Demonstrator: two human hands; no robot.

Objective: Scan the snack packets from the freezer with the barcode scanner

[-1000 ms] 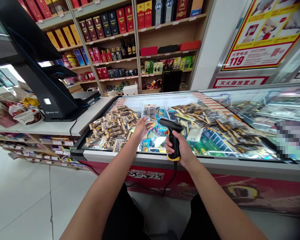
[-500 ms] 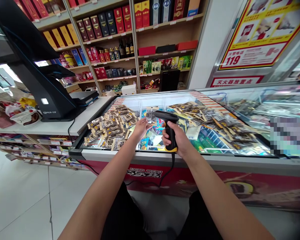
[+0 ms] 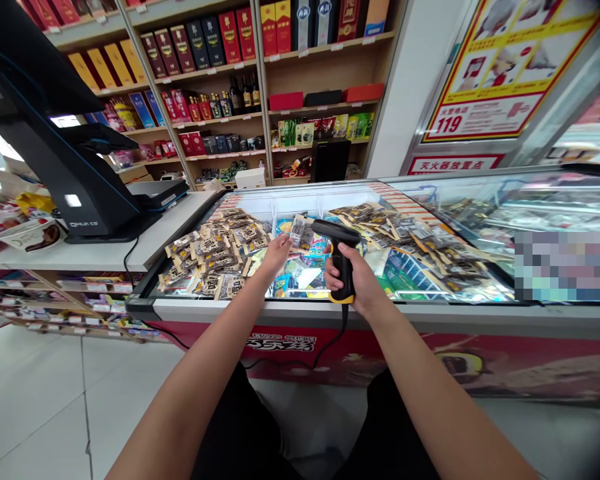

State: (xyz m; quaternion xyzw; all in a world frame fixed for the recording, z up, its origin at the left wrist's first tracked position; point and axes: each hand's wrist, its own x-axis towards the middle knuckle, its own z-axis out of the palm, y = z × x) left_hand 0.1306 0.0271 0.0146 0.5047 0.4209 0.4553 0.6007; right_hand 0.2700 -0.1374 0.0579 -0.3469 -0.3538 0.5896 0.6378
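My right hand (image 3: 353,277) is wrapped round the grip of a black and yellow barcode scanner (image 3: 336,233), whose head points left. A cable hangs from the bottom of its handle. Just left of the scanner head, my left hand (image 3: 279,252) pinches a small snack packet (image 3: 301,230) by its left end, with the printed side facing up. Both hands are above the glass top of a chest freezer (image 3: 190,310). To the left lies a pile of brown and tan snack packets (image 3: 215,250); a second pile of packets (image 3: 405,230) spreads to the right.
On the left counter (image 3: 153,240) stands a black checkout terminal (image 3: 100,193), near a paper bowl (image 3: 33,235). Shelves of boxes and bottles (image 3: 205,73) rise behind the freezer. A fire notice (image 3: 510,80) hangs at the right. The scanner's cable (image 3: 325,347) loops along the freezer front.
The packet in my left hand now lies flatter and shows its printed side more clearly by the scanner head. The view has shifted slightly to the right.
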